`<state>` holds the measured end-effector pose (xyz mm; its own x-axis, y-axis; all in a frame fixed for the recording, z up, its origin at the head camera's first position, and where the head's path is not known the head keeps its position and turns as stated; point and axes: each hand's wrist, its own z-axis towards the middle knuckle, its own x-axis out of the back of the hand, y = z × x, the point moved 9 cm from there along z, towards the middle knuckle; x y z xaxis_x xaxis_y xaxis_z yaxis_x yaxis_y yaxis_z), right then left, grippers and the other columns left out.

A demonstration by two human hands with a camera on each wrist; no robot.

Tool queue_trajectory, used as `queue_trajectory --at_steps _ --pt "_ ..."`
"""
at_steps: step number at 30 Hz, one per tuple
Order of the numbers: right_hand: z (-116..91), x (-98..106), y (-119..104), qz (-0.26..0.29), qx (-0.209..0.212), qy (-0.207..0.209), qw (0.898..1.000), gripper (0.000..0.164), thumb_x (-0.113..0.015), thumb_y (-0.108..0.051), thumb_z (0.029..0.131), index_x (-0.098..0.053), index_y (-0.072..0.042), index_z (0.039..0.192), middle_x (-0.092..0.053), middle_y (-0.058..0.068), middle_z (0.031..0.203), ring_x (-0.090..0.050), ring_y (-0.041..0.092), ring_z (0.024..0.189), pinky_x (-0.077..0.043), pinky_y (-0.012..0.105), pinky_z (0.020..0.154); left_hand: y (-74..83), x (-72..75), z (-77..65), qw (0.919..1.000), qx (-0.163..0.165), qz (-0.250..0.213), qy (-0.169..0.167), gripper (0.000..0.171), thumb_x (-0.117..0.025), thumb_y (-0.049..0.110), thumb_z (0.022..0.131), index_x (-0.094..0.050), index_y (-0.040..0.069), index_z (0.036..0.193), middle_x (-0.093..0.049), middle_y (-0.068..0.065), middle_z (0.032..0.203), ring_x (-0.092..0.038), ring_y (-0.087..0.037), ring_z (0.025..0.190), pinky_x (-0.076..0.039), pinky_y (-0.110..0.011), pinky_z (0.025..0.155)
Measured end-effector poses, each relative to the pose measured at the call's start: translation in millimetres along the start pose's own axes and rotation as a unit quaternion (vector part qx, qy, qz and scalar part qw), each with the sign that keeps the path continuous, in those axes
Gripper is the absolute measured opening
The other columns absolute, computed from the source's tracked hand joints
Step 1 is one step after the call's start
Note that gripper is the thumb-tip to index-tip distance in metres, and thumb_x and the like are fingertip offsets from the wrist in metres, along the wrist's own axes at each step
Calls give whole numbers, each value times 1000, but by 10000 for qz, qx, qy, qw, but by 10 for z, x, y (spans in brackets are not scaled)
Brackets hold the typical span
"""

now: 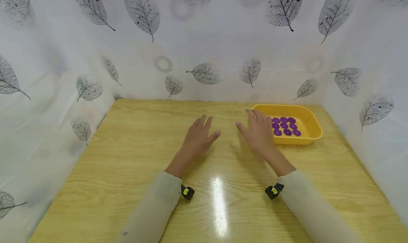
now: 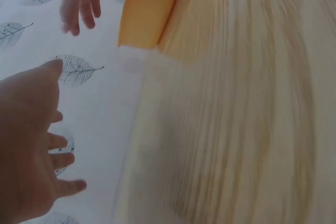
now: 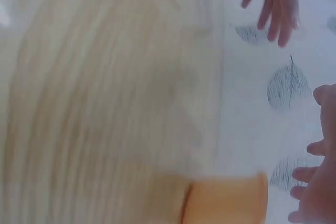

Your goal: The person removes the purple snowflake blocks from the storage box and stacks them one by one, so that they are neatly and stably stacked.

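Observation:
Both hands hover above a wooden table, holding nothing. My left hand [image 1: 198, 137] is left of the middle, its fingers spread and fairly straight. On the other side, my right hand [image 1: 257, 132] has its fingers extended, close to the left end of a yellow plastic tray [image 1: 310, 141] and covering part of it in the head view. Inside the tray lie several purple flower-shaped pieces [image 1: 288, 132], set out in rows. In the left wrist view the left hand [image 2: 26, 145] shows with fingers apart; in the right wrist view the right hand [image 3: 321, 171] is partly cut off.
The wooden table [image 1: 134, 147] meets a white curtain [image 1: 223, 41] printed with dark leaves at the back and both sides. A bright light reflection lies on the table between the forearms. Each wrist wears a small black device [image 1: 187, 192].

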<state>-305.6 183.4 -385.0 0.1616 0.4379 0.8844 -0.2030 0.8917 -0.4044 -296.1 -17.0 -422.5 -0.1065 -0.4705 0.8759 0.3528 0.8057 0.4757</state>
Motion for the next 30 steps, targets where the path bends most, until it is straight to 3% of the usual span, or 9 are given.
queue_trajectory --at_steps 3,7,14,18,24,25,27,30 --pt "-2 245 276 407 -73 229 9989 73 -49 -52 102 -38 -2 153 -38 26 153 -29 48 143 -16 64 118 133 -72 122 9971 -139 -741 41 76 -34 60 104 -20 13 162 -15 -13 168 -18 -34 154 -24 -55 121" --pt "-71 517 732 924 -421 266 9945 74 -49 -52 102 -32 -6 157 -29 27 158 -19 50 146 -18 69 114 242 -209 290 9870 -190 -1592 86 73 -36 60 104 -22 18 162 -21 -6 168 -22 -28 154 -27 -51 121" --pt "-250 905 1550 1294 -929 249 9869 75 -44 -47 105 -18 -5 160 -12 31 163 -2 55 149 -6 76 113 475 -544 561 9632 -110 -2684 -71 72 -40 56 105 -19 18 162 -24 -2 166 -30 -24 151 -31 -47 120" --pt "-360 993 1939 1440 -1147 264 9825 73 -43 -43 106 -15 -3 161 -12 34 162 -7 57 147 -11 75 113 646 -698 677 9522 -29 -3053 -105 69 -42 54 105 -20 22 162 -26 -2 165 -39 -24 145 -39 -45 115" --pt "-475 881 2270 2039 -1606 -267 9654 75 -41 -48 106 -3 -20 164 -8 29 165 -12 54 149 -23 71 112 886 -829 812 9422 -31 -3351 -50 65 -45 46 106 -22 21 162 -29 2 164 -42 -20 143 -42 -36 113" --pt "-485 864 2294 2085 -1661 -331 9633 75 -42 -49 105 -3 -23 164 -9 29 165 -14 53 149 -26 65 114 921 -837 828 9404 -78 -3400 -22 64 -45 45 107 -23 20 162 -29 2 164 -41 -18 144 -41 -35 114" --pt "-494 843 2324 2138 -1697 -396 9612 73 -42 -49 105 -3 -27 163 -12 28 165 -18 51 148 -37 43 117 990 -840 850 9353 -217 -3531 26 64 -45 44 107 -24 20 161 -31 1 164 -39 -17 145 -39 -34 115" --pt "-496 838 2354 2082 -1724 -340 9622 70 -42 -48 105 -9 -28 163 -18 25 165 -26 44 149 -43 9 96 1068 -848 865 9273 -416 -3720 31 64 -46 44 107 -24 18 161 -33 -3 162 -39 -17 146 -38 -32 115"
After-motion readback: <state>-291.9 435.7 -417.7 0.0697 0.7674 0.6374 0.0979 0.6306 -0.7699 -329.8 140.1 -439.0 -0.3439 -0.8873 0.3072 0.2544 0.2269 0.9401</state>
